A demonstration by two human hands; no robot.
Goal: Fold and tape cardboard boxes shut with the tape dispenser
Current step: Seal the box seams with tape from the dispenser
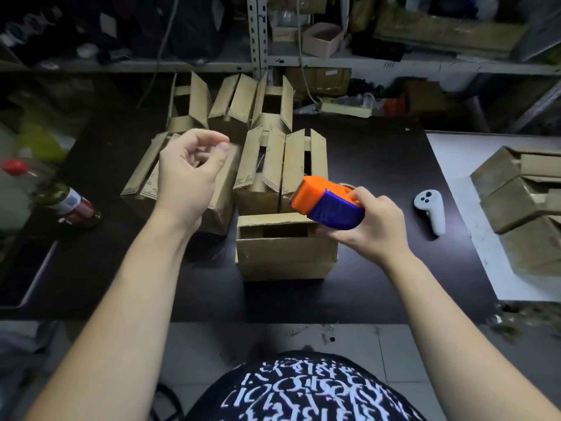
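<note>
My right hand [368, 226] grips an orange and blue tape dispenser [326, 205], held in the air above the right side of a cardboard box [285, 256]. That box stands on the dark table [379, 153] in front of me, its top partly open. My left hand [189, 174] hovers in the air over the box at the left of the group, fingers loosely curled, holding nothing. Behind the near box stand several cardboard boxes [264, 165] with their flaps up.
A white handheld controller [431, 209] lies on the table to the right of the dispenser. Folded boxes [522, 205] are piled on a white surface at far right. A bottle with a red label [68, 202] lies at left. Metal shelving [258, 34] with clutter runs behind.
</note>
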